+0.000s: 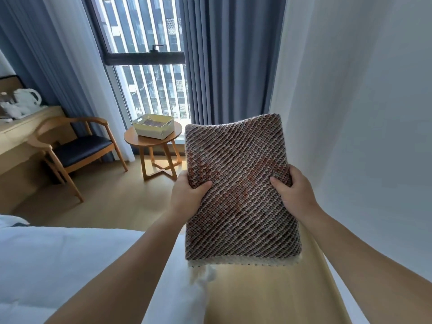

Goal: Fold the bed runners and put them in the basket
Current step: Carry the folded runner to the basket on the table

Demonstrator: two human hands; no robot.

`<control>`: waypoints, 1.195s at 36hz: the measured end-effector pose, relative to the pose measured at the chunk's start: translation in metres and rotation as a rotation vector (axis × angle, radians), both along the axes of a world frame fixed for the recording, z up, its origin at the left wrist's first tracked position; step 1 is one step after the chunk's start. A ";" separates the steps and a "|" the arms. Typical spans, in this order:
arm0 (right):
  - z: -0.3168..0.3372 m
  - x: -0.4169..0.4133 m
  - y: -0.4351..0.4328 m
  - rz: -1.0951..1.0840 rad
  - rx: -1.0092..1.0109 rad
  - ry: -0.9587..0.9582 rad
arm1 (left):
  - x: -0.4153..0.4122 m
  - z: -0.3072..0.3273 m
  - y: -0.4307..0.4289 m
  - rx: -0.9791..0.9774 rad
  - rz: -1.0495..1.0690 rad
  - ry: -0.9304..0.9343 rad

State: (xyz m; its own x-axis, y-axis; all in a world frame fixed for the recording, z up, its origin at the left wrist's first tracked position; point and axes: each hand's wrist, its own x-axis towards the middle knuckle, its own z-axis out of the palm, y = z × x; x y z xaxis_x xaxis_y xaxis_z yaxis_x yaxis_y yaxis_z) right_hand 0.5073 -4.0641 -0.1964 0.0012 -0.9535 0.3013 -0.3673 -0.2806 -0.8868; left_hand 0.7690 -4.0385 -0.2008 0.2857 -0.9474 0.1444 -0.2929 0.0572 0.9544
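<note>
Two bare forearms reach forward from the bottom of the view, over the white bed (58, 258) at the lower left. Between them, held up in the air, is a folded bed runner (238, 185), a thick woven rectangle in brown, grey and rust with a pale fringe hanging off its near edge. The left hand (187, 195) clamps the runner's left edge, thumb lying on the top face and the fingers tucked out of sight beneath. The right hand (293, 191) does the same on the right edge, thumb pressed onto the weave, the other fingers wrapped around the side. Both grips look firm, and the bundle is flat and tidy, so the folding of this piece appears finished.

Beyond the hands lies bare wooden floor (112, 202). Further off, near the window (145, 66), stands a small round side table, and on its tabletop (131, 136) sits a cream basket (154, 126). Something dark and patterned shows at the bottom of the basket; it may be a runner already stowed, though it is too small to be sure. A wooden armchair (77, 146) stands left of the table, and blue curtains (229, 61) flank the glass.

What seems left for this piece is the carry across the floor and setting it into the basket, which is well apart from the hands. Whether more runners await folding cannot be told.
</note>
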 end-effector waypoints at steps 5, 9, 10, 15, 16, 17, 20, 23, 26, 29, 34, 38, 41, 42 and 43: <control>-0.004 0.002 -0.062 0.014 0.023 -0.018 | 0.000 -0.005 -0.057 0.010 -0.006 0.025; -0.012 -0.002 -0.122 0.048 0.026 -0.030 | -0.005 -0.009 -0.108 0.004 0.008 0.033; -0.013 -0.003 -0.139 0.055 0.024 -0.032 | -0.007 -0.010 -0.122 0.005 0.013 0.041; -0.019 -0.013 -0.228 0.104 0.016 -0.047 | -0.019 -0.014 -0.199 -0.002 0.053 0.027; -0.019 -0.015 -0.247 0.117 0.018 -0.050 | -0.022 -0.013 -0.215 -0.004 0.071 0.024; -0.018 -0.017 -0.266 0.130 0.020 -0.053 | -0.025 -0.012 -0.231 -0.007 0.086 0.022; -0.016 -0.023 -0.318 0.167 0.042 -0.070 | -0.034 -0.009 -0.276 0.000 0.126 0.010; -0.014 -0.027 -0.367 0.196 0.053 -0.048 | -0.038 -0.008 -0.312 -0.005 0.169 0.017; -0.012 -0.024 -0.409 0.235 0.061 -0.046 | -0.038 -0.006 -0.343 0.006 0.204 0.027; -0.014 -0.013 -0.445 0.266 0.058 -0.059 | -0.031 -0.005 -0.373 0.007 0.235 0.019; -0.020 0.014 -0.505 0.305 0.067 -0.057 | -0.007 -0.013 -0.425 -0.004 0.249 0.036; -0.025 0.044 -0.555 0.323 0.075 -0.026 | 0.022 -0.024 -0.471 -0.008 0.259 0.052; -0.030 0.074 -0.596 0.341 0.081 -0.011 | 0.049 -0.033 -0.510 0.004 0.243 0.081; -0.031 0.085 -0.611 0.347 0.083 -0.011 | 0.060 -0.035 -0.524 0.008 0.235 0.089; -0.032 0.096 -0.626 0.351 0.086 -0.017 | 0.071 -0.037 -0.539 0.013 0.229 0.097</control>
